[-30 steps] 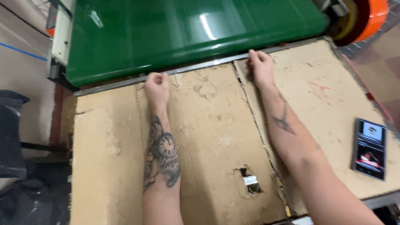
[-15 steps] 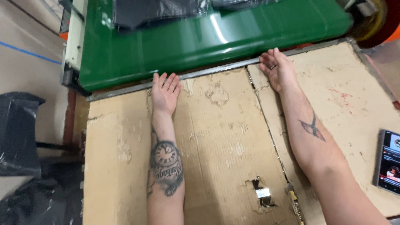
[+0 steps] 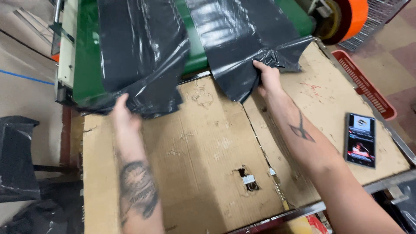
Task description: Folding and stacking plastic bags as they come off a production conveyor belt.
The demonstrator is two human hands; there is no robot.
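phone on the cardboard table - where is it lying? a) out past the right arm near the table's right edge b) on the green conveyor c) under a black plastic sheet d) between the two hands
a, the phone lies flat on the cardboard table, beyond the right arm, near the right edge.

head view, steeply down, close over worktable (image 3: 208,156)
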